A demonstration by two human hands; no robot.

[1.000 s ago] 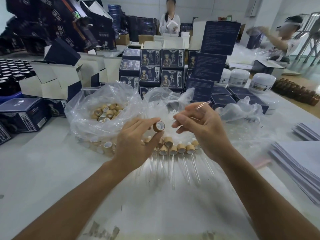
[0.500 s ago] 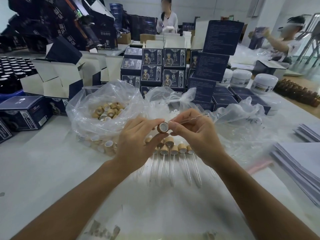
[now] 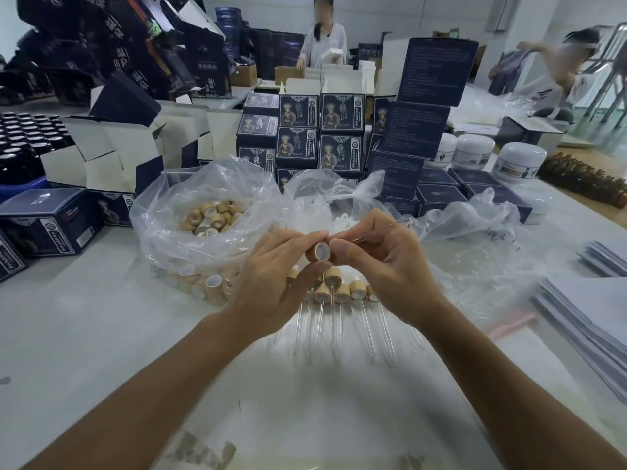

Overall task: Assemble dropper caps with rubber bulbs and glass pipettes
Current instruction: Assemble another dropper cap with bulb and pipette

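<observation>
Left grip (image 3: 275,281) pinches cap (image 3: 318,252); pipette (image 3: 375,231) touching.

glass pipette (image 3: 390,228) mostly hidden by right hand (image 3: 383,266)

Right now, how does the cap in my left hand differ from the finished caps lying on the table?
The held cap is off the table, pinched by the left hand; the finished caps lie in a row. The finished caps have glass pipettes fitted; the held cap's pipette is in the right hand. Both are tan with white insides.
</observation>
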